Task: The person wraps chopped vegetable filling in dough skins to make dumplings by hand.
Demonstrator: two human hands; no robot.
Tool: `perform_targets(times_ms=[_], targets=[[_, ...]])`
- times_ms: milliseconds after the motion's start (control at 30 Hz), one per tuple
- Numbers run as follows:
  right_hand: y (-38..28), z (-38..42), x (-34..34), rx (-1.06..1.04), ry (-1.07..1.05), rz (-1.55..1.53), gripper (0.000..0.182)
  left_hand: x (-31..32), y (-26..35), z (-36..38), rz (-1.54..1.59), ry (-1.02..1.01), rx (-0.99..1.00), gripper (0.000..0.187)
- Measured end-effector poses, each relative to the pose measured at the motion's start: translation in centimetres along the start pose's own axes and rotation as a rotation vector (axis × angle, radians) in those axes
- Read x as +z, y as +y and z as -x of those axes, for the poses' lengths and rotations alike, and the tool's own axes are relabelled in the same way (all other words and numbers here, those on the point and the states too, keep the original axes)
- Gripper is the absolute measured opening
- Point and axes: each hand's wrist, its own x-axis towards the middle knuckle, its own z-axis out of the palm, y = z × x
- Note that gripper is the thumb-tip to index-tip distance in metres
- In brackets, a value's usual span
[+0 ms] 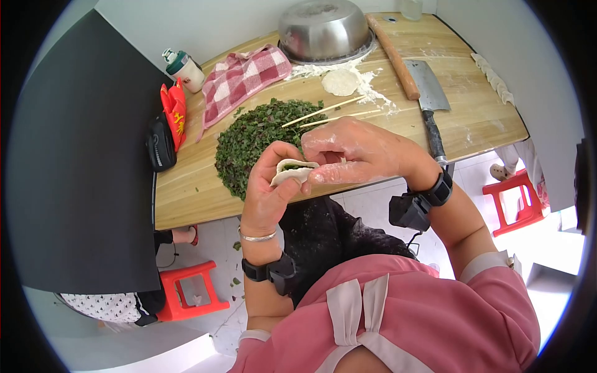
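Note:
A folded dough wrapper [291, 175] with green filling showing in its open middle is held above the table's front edge. My left hand [272, 186] grips it from the left, the thumb along its near side. My right hand [354, 152], dusted with flour, pinches its right end between thumb and fingers. Behind my left hand lies a large heap of chopped greens [249, 133]. Two thin chopsticks [323, 112] rest at the heap's right side. A round flat wrapper [340, 81] lies on scattered flour [373, 93] farther back.
On the wooden table [186, 199] are an upturned metal bowl [323, 31], rolling pin [395, 59], cleaver [429, 93], checked cloth [242, 81], bottle [185, 71], black case [161, 143] and row of dumplings [494, 78]. Red stools [193, 292] stand below; people are partly visible at both sides.

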Motion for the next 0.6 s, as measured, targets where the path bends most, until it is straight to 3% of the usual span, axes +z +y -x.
perform_targets(times_ms=[233, 433, 600], targets=[[-0.1, 0.0, 1.0, -0.104, 0.12, 0.056, 0.023, 0.3, -0.1, -0.2, 0.006, 0.011, 0.019, 0.043], [-0.4, 0.3, 1.1, -0.125, 0.201, 0.133, 0.027, -0.8, -0.6, 0.0, -0.088, 0.099, 0.07, 0.033], [-1.3, 0.5, 0.1, -0.007, 0.066, 0.079, 0.034, -0.4, -0.4, 0.1, -0.045, 0.084, 0.016, 0.03]])
